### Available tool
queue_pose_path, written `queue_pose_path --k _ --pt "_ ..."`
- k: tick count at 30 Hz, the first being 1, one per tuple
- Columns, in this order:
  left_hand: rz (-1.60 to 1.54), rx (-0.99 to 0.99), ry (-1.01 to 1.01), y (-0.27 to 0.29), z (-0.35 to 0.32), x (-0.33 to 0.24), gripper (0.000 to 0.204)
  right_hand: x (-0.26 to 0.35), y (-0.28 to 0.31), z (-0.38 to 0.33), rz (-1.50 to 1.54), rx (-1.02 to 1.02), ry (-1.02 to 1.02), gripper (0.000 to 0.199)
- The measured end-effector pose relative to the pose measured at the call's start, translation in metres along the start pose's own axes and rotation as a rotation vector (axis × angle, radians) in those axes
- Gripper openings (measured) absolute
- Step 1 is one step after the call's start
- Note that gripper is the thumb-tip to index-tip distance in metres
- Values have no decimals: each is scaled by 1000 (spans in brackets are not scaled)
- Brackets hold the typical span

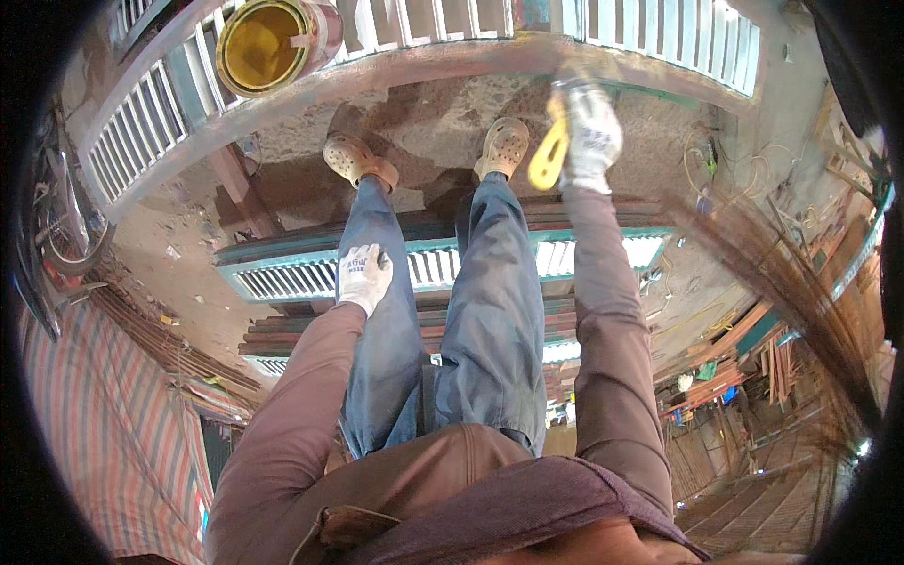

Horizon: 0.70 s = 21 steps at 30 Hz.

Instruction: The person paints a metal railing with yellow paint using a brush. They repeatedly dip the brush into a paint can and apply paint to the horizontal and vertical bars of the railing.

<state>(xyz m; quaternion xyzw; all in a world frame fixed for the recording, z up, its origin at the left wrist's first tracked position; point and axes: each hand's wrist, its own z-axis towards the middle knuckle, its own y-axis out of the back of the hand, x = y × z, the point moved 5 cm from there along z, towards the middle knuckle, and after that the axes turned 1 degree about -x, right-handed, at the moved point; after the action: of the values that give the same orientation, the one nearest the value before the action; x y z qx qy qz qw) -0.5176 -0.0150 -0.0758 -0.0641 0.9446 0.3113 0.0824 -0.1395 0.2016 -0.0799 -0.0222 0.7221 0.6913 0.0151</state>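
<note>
Our right grip [593, 132], in a white work glove [595, 118], is closed around a yellow-handled tool [547, 162] whose handle has a slot-shaped hole; blur hides its far end, so we cannot tell whether it touches the long, white-slatted wooden frame [424, 73] just ahead. Our left grip [363, 275], gloved alike, rests on our blue trousers [490, 311], its fingers curled; we cannot tell whether they press on anything. Dark blue print [365, 265] marks both gloves, sharper on the left one. Well left of the right grip, an open round can [326, 36] with yellowish contents carries a label too slanted to read. The frame's near edge runs past the right grip both ways, with brown ground [428, 122] between it and our tan clogs [503, 148].
</note>
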Motion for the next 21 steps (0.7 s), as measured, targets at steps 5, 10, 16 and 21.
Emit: queue_pose_path --k 5,10,16,21 --pt "-58 -78 65 -2 1 4 23 -6 33 4 498 -153 -59 32" --pt "10 -68 39 7 4 1 26 -75 -3 10 779 -346 -441 22" --pt "-101 -73 70 11 5 11 53 33 21 5 373 -20 16 30" --pt "-477 -663 192 85 30 23 82 3 25 30 228 -127 -321 31"
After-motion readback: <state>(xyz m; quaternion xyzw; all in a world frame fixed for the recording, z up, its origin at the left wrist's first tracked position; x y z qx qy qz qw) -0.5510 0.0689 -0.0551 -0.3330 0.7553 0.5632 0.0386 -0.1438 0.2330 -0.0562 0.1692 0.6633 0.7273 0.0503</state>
